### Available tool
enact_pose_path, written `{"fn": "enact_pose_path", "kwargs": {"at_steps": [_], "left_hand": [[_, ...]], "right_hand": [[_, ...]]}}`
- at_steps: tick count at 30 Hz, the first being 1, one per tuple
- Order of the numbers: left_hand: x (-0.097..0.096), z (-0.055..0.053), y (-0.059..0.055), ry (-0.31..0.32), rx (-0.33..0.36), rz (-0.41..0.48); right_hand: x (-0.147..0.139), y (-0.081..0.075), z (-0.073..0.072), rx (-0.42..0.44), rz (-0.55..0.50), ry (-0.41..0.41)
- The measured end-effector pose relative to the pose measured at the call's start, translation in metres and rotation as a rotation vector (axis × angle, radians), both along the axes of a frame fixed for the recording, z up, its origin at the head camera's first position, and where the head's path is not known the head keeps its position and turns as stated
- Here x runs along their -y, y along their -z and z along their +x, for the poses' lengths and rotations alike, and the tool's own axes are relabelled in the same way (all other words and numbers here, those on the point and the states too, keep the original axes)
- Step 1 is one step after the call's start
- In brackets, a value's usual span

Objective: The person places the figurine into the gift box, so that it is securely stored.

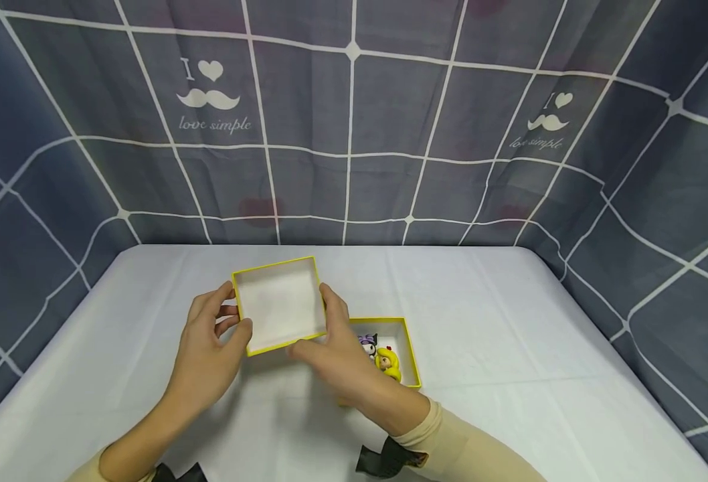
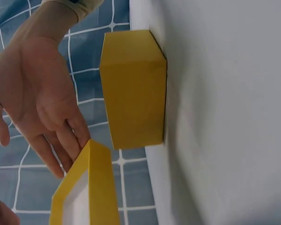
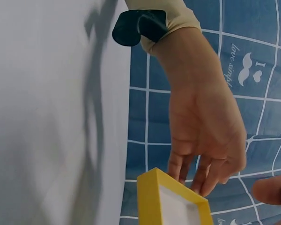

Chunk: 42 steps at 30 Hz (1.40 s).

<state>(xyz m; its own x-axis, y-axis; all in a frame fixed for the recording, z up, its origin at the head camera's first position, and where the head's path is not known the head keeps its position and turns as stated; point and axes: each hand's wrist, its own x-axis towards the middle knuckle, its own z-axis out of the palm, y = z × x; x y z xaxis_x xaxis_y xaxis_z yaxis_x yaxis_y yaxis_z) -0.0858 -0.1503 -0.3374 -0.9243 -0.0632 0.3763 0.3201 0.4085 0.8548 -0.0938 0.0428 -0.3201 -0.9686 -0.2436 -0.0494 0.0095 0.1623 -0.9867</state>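
Note:
Both hands hold a yellow box lid [image 1: 278, 304] above the table, its white inside turned up. My left hand [image 1: 229, 318] grips its left edge, thumb on the front corner. My right hand [image 1: 324, 328] grips the right edge, thumb under the front. The open yellow box base [image 1: 413, 355] stands on the table just right of my right hand, with a small black-and-white figurine [image 1: 367, 344] and a yellow one [image 1: 388, 362] inside. In the left wrist view the lid [image 2: 86, 192] meets the right hand's fingers [image 2: 61, 145], beside the base [image 2: 133, 89]. The right wrist view shows the left hand's fingers [image 3: 201, 173] on the lid [image 3: 171, 201].
A white cloth covers the table [image 1: 510, 348]. A dark blue curtain with a white grid [image 1: 354, 134] closes in the back and both sides. Black wrist straps [image 1: 390, 458] show at the bottom edge.

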Motion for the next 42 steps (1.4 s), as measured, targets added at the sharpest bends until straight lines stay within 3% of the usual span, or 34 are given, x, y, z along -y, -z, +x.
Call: {"fn": "enact_pose_path", "kwargs": {"at_steps": [6, 14, 23, 35, 42], "left_hand": [[-0.01, -0.001, -0.004, 0.008, -0.035, 0.034], [-0.023, -0.004, -0.01, 0.039, -0.071, 0.063], [-0.032, -0.007, -0.013, 0.061, -0.078, 0.073], [-0.043, -0.01, -0.013, 0.122, -0.098, 0.103], [-0.049, -0.013, -0.013, 0.146, -0.125, 0.12]], "right_hand": [[-0.008, 0.001, 0.0, -0.05, 0.002, 0.012], [-0.022, 0.005, -0.002, -0.095, -0.165, -0.015], [-0.033, 0.006, -0.003, -0.143, -0.222, -0.032], [-0.051, 0.009, -0.005, -0.161, -0.349, -0.034], [-0.061, 0.009, -0.004, -0.16, -0.387, 0.018]]}}
